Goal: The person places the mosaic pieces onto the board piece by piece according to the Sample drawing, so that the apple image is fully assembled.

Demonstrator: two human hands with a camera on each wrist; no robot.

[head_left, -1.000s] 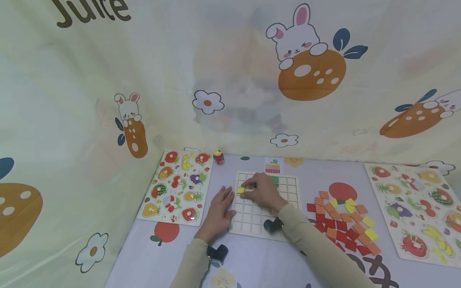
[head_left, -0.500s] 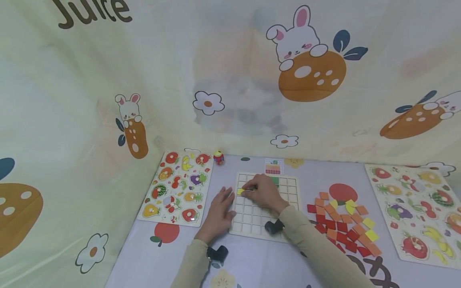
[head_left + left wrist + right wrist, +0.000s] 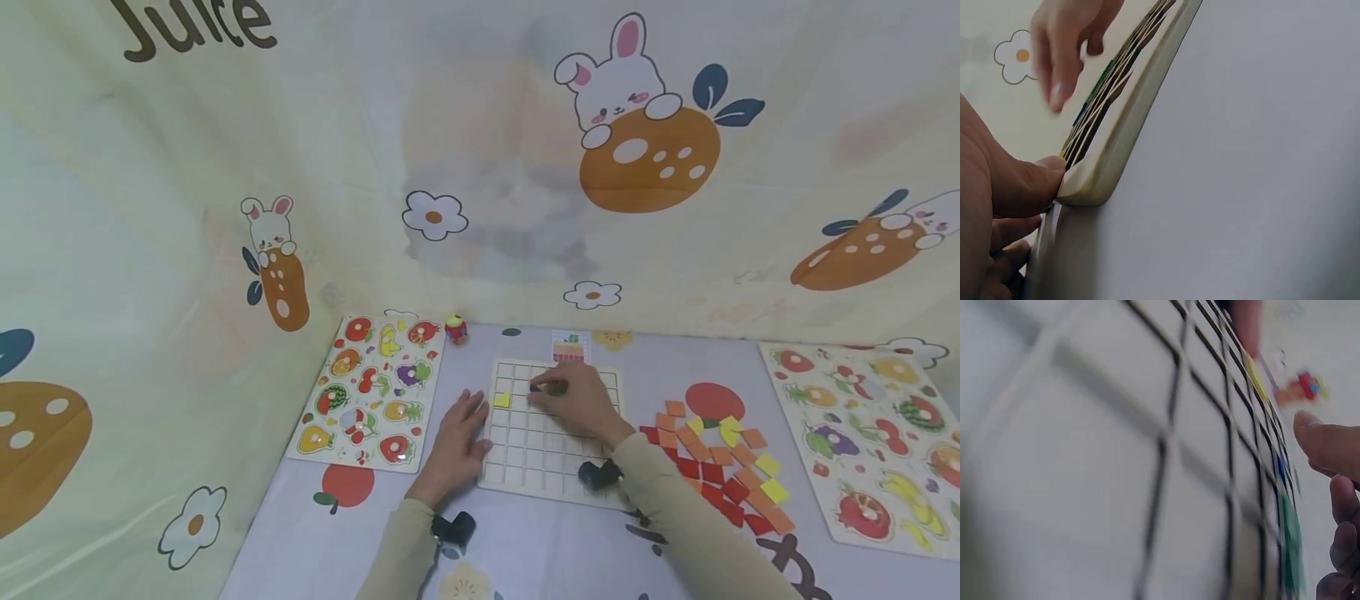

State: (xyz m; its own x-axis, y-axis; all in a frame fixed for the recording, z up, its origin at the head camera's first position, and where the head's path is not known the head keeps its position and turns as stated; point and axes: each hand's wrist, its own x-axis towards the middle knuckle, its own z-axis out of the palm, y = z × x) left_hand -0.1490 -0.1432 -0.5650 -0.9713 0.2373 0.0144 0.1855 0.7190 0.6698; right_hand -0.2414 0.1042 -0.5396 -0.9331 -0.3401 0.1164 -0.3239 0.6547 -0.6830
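A pale square grid board point(image 3: 517, 458) lies mid-table. One yellow tile point(image 3: 502, 400) sits in a cell near its left edge. My left hand point(image 3: 453, 437) rests beside that edge, its thumb touching the board's rim in the left wrist view. Over the upper part of the board hovers my right hand point(image 3: 577, 404), with nothing visible between thumb and fingers point(image 3: 1329, 447). Beneath it are a blue piece point(image 3: 1281, 465) and a green piece point(image 3: 1294, 544), partly hidden in the head view. The right hand is blurred in the left wrist view point(image 3: 1069, 50).
Orange, red and yellow tiles point(image 3: 712, 471) lie loose right of the board. Fruit puzzle boards stand on both sides, left point(image 3: 363, 392) and right point(image 3: 862, 442). A small picture card point(image 3: 571, 344) and a toy figure point(image 3: 455, 328) are behind the grid. A printed curtain backs the table.
My right hand has let go of the yellow tile, which now lies in its cell, and has moved to the right across the board. The left hand has stayed in place.
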